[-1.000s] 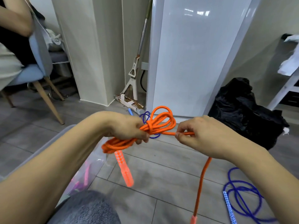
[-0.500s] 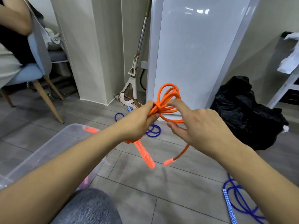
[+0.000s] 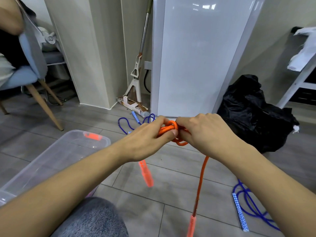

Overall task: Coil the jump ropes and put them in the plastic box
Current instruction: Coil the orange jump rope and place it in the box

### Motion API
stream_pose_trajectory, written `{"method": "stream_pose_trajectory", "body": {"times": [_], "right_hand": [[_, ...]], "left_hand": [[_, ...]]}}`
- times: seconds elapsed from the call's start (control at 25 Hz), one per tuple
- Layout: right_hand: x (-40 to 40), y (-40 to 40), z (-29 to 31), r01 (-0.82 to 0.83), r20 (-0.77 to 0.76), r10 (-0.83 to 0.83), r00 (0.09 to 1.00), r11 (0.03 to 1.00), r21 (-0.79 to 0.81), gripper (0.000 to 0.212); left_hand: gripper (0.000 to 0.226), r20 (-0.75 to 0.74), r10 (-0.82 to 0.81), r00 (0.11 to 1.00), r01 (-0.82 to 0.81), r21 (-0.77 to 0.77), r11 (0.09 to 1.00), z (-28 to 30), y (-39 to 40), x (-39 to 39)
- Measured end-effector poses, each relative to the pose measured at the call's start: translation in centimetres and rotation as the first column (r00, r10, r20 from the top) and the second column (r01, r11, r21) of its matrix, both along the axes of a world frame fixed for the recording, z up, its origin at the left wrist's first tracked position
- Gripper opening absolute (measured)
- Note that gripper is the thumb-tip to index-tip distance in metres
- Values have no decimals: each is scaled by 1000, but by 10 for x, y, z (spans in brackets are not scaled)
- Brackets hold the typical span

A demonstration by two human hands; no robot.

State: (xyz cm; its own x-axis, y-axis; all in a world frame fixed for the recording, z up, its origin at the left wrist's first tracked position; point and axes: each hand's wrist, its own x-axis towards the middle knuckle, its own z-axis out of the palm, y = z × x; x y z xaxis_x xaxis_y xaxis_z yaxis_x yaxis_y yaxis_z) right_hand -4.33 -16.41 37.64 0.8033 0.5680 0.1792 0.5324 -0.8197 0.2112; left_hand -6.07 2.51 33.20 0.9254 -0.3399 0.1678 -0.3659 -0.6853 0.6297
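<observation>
I hold a coiled orange jump rope (image 3: 168, 129) between both hands in front of me. My left hand (image 3: 148, 139) grips the bundle from the left. My right hand (image 3: 203, 134) grips it from the right, fingers curled round the strands. One orange handle (image 3: 146, 173) hangs below my left hand. A free strand drops from my right hand to the second orange handle (image 3: 191, 225). The clear plastic box (image 3: 56, 156) with an orange latch stands on the floor at the left. A blue jump rope (image 3: 246, 206) lies on the floor at the lower right, and more blue rope (image 3: 135, 120) lies behind my hands.
A black plastic bag (image 3: 256, 113) sits at the right by a white panel (image 3: 196, 55). A mop (image 3: 136, 79) leans in the corner. A chair (image 3: 32, 72) with a seated person is at the far left. My grey-clad knee (image 3: 92, 218) is at the bottom.
My hands have lowered and closed together on the orange bundle. The loop that stood above them is now drawn down between them, and the free strand hangs longer from my right hand.
</observation>
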Motion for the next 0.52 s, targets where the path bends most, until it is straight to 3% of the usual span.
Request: {"method": "stream_pose_trajectory", "body": {"times": [0.12,0.2,0.28,0.44,0.52], "right_hand": [[-4,-2,3,-9,10,8,1000,996,94,30],[-8,-6,5,28,22,-32,999,987,160,40],[-15,-3,4,33,-26,-30,999,990,134,36],[-30,10,12,-191,-184,188,965,982,0,23],[-30,7,28,-239,-162,249,955,968,78,24]], "left_hand": [[27,90,52,995,-43,-107,993,1,-3,-2],[23,136,216,967,-184,-218,958,-4,3,9],[24,145,385,911,-340,-263,903,-12,11,20],[29,79,474,877,-467,-86,880,-28,18,37],[29,156,458,875,-477,109,872,-28,22,38]]}}
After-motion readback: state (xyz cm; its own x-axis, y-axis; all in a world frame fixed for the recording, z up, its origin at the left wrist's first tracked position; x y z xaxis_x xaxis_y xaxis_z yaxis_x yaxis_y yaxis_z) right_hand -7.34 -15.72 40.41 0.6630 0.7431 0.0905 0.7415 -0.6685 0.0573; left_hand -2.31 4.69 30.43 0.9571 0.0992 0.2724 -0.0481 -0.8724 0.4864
